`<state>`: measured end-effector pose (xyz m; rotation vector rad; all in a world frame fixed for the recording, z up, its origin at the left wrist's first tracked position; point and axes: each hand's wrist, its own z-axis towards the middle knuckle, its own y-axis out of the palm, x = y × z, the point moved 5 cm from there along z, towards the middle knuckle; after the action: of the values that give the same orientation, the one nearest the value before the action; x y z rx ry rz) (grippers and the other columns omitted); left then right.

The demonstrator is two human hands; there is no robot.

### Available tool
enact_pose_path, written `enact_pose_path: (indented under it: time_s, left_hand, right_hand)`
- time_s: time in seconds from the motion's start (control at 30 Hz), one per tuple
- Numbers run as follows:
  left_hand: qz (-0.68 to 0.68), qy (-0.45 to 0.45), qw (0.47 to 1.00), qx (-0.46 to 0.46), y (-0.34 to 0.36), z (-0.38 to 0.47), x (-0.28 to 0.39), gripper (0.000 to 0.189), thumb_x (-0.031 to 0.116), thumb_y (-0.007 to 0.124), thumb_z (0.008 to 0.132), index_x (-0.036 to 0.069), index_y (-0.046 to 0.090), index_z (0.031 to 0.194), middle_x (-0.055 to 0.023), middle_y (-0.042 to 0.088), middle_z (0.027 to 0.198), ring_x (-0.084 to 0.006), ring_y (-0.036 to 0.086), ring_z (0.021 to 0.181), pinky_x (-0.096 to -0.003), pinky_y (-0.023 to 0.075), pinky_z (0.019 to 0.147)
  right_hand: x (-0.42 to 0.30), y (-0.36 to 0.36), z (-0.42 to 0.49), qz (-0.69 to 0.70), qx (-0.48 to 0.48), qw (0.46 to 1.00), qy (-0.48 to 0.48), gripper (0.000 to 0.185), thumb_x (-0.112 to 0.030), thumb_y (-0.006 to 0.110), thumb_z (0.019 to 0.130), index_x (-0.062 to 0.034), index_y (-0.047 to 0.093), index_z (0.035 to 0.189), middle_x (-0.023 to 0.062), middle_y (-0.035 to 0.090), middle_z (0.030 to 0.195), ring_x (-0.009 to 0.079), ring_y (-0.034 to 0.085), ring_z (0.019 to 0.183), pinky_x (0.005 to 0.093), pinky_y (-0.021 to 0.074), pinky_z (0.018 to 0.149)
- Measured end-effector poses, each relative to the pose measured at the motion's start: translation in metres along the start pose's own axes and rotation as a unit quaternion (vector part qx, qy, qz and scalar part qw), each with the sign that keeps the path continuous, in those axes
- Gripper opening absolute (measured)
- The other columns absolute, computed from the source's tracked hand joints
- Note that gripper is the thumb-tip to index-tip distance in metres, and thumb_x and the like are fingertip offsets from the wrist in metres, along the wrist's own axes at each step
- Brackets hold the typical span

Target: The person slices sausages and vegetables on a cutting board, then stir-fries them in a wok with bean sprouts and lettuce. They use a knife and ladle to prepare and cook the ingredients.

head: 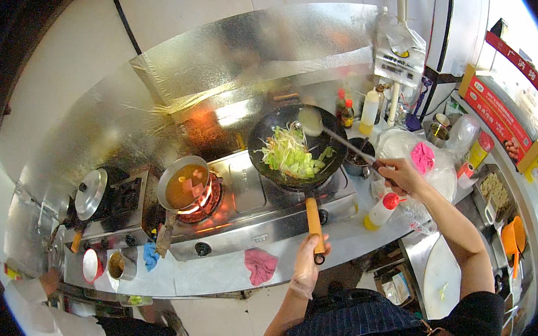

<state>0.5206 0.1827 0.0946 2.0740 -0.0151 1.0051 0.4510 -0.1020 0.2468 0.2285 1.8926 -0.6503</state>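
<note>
My left hand grips the wooden handle of a black wok, which sits over the right burner of a steel gas stove. Chopped leafy greens and pale sprouts lie in the wok. My right hand is closed around the dark grip of a long metal ladle; its bowl is over the wok's upper right part. On the lit burner to the left, a pan of reddish-brown broth holds pink pieces.
A pink cloth lies on the counter's front edge. Right of the wok stand a dark pot, a red-capped squeeze bottle and sauce bottles. A lidded pot is far left, where another person stands.
</note>
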Motion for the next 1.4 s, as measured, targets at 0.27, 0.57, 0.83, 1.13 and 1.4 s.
enact_pose_path:
  time_s: [0.27, 0.57, 0.83, 1.13, 1.4]
  left_hand:
    - [0.008, -0.005, 1.0, -0.012, -0.005, -0.004, -0.002, 0.036, 0.02, 0.053, 0.093, -0.001, 0.049, 0.123, -0.0133, 0.06, 0.111, -0.0186, 0.062, 0.087, -0.0336, 0.0551, 0.078]
    - [-0.031, -0.005, 0.999, -0.039, -0.003, 0.0, -0.006, 0.034, 0.018, 0.053, 0.093, -0.002, 0.049, 0.12, -0.0118, 0.06, 0.107, -0.0211, 0.062, 0.09, -0.0313, 0.0535, 0.076]
    - [-0.02, -0.003, 0.996, -0.083, -0.017, -0.005, -0.007, 0.037, 0.025, 0.052, 0.096, 0.0, 0.051, 0.122, -0.0103, 0.061, 0.109, -0.019, 0.06, 0.097, -0.0337, 0.0494, 0.083]
    - [-0.038, -0.014, 0.996, -0.077, -0.017, -0.018, -0.011, 0.038, 0.022, 0.051, 0.097, -0.004, 0.051, 0.125, -0.0153, 0.061, 0.117, -0.0267, 0.061, 0.103, -0.0375, 0.0506, 0.09]
    - [-0.051, -0.028, 0.994, -0.094, -0.029, -0.024, -0.016, 0.039, 0.02, 0.048, 0.097, -0.004, 0.049, 0.128, -0.0153, 0.06, 0.121, -0.023, 0.06, 0.109, -0.0362, 0.0503, 0.094]
  right_hand:
    - [-0.049, 0.024, 0.056, -0.266, -0.093, 0.92, -0.272, 0.045, -0.017, 0.063, 0.086, -0.0104, 0.059, 0.13, 0.0098, 0.065, 0.076, 0.0162, 0.057, 0.055, 0.0345, 0.0467, 0.051]
    - [-0.119, -0.009, -0.073, -0.509, -0.079, 0.832, -0.205, 0.045, -0.011, 0.065, 0.077, -0.0155, 0.064, 0.122, 0.0181, 0.068, 0.096, 0.0338, 0.066, 0.082, 0.0402, 0.0517, 0.075]
    - [-0.034, 0.051, -0.041, -0.387, 0.019, 0.885, -0.256, 0.031, -0.014, 0.06, 0.083, -0.0077, 0.062, 0.114, 0.0222, 0.066, 0.091, 0.0422, 0.063, 0.084, 0.0496, 0.0498, 0.074]
    - [-0.032, 0.017, -0.009, -0.122, 0.046, 0.989, -0.075, 0.037, -0.016, 0.056, 0.093, -0.0082, 0.057, 0.13, 0.0004, 0.05, 0.063, 0.0076, 0.042, 0.046, 0.0269, 0.0346, 0.04]
    - [-0.014, 0.007, 0.019, 0.002, -0.029, 0.999, -0.021, 0.039, -0.018, 0.059, 0.091, -0.0105, 0.059, 0.129, 0.0007, 0.051, 0.06, 0.0072, 0.041, 0.04, 0.023, 0.0289, 0.034]
